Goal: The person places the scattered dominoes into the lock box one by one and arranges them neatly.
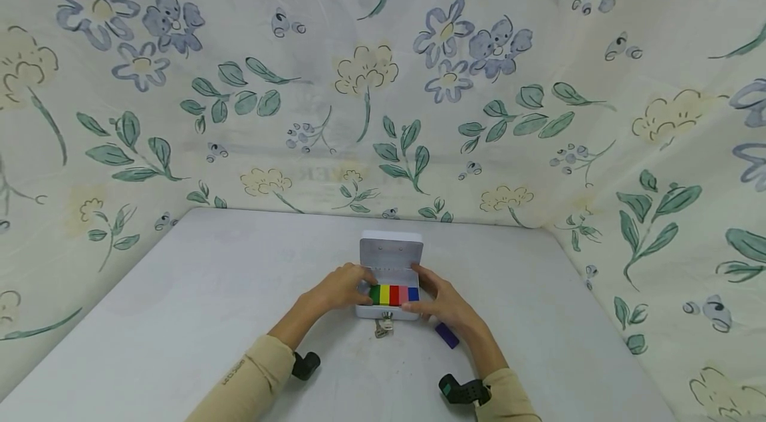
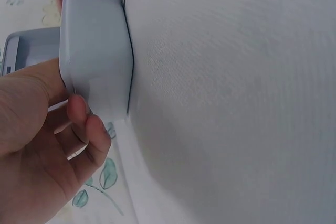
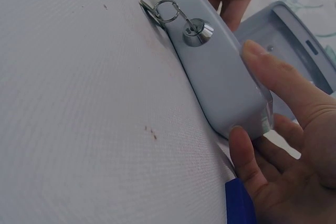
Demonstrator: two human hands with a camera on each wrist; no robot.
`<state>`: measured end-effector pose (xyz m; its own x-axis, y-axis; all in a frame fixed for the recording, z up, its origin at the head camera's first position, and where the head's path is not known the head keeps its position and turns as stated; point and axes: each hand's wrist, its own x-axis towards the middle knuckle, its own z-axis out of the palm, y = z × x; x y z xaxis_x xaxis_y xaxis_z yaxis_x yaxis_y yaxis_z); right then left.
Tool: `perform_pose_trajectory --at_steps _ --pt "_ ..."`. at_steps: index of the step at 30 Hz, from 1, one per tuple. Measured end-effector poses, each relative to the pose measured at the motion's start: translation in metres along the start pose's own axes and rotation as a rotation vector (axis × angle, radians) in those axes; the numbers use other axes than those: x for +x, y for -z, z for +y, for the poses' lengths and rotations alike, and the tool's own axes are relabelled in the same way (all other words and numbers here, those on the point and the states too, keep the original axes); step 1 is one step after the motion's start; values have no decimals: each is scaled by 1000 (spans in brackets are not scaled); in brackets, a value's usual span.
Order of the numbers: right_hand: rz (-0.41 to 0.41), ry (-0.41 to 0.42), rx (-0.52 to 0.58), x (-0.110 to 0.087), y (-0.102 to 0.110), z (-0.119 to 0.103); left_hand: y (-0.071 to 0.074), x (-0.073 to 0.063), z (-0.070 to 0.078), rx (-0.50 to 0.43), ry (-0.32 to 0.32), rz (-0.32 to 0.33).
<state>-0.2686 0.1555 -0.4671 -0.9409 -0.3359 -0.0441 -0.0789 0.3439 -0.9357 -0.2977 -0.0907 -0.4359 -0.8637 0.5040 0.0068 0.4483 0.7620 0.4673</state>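
Observation:
A small pale grey cash box [image 1: 368, 313] stands on the table with its lid [image 1: 391, 252] raised. Inside sits a row of coloured blocks [image 1: 393, 295]: green, yellow, red, pink and blue. My left hand [image 1: 342, 287] grips the left end of the box, one digit reaching over the rim and other fingers curled against the outside. At the right end, my right hand [image 1: 447, 304] holds the box, its thumb on the front rim and other fingers round the side. A key on a ring is in the front lock [image 3: 198, 32].
A dark blue block [image 1: 447, 335] lies on the white table [image 1: 239, 262] just below my right hand. Keys [image 1: 383, 327] hang in front of the box. Flower-patterned cloth [image 1: 323, 83] rises behind the table and along its sides.

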Motion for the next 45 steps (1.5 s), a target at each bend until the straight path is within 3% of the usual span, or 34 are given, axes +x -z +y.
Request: perform_pose_trajectory --at_steps 21,27,31,38,45 --pt "-7 5 9 -1 -2 3 -1 -5 1 39 15 20" --pt "-14 2 13 -1 -2 4 -1 -9 2 36 -13 58" --pt "-17 -2 10 -2 -1 3 0 -15 12 39 -83 114" --pt "-20 18 -7 0 2 0 -2 -30 41 45 -220 222" --pt "-45 28 -36 2 4 -1 -15 -41 63 -2 -198 195"
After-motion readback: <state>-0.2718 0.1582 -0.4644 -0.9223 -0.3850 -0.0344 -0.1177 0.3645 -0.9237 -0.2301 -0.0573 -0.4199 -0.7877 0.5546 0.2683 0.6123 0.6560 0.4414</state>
